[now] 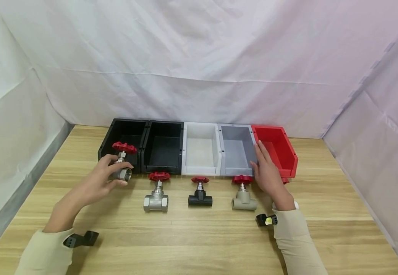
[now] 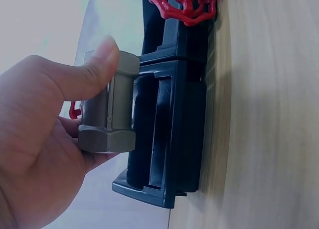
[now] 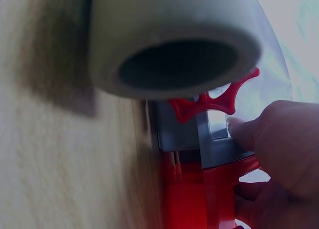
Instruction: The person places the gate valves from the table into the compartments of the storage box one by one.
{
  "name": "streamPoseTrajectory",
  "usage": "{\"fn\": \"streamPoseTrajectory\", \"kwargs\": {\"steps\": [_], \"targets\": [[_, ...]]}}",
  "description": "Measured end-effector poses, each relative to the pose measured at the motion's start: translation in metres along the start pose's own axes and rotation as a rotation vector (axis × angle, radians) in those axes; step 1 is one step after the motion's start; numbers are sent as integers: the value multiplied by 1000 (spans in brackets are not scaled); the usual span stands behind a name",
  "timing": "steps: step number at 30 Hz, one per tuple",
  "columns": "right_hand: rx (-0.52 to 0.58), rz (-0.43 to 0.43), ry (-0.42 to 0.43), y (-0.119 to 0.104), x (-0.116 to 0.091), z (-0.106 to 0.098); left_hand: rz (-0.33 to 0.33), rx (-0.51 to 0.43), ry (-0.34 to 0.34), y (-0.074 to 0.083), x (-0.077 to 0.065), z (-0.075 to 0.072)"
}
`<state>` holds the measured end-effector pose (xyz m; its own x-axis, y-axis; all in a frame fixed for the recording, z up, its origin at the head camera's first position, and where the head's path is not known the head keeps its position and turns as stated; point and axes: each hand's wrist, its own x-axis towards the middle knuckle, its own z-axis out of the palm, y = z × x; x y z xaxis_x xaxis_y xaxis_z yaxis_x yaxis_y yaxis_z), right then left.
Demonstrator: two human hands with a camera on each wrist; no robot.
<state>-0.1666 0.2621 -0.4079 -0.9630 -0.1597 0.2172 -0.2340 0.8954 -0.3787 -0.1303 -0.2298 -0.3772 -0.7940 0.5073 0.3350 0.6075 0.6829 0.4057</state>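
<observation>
My left hand grips a metal valve with a red handwheel, its thumb across the hexagonal body. The valve is held at the front of the leftmost black bin, with its handwheel over the bin. My right hand rests at the shared edge of the grey bin and the red bin, fingers straight and pointing away. Its thumb touches the grey bin's edge. Beside this hand stands a beige valve, its open pipe end large in the right wrist view.
Between the outer bins sit a second black bin and a white bin. Before them stand another metal valve and a black valve, both with red handwheels. A red piece shows partly hidden by the right wrist. White cloth hangs behind.
</observation>
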Motion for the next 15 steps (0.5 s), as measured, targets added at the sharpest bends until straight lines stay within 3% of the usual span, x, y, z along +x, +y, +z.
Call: {"fn": "streamPoseTrajectory", "kwargs": {"steps": [6,15], "targets": [[-6,-11,6,1,0,1,-49,4,-30,-5,8,-4],[9,-42,33,3,0,3,-48,20,-39,-15,22,-3]]}}
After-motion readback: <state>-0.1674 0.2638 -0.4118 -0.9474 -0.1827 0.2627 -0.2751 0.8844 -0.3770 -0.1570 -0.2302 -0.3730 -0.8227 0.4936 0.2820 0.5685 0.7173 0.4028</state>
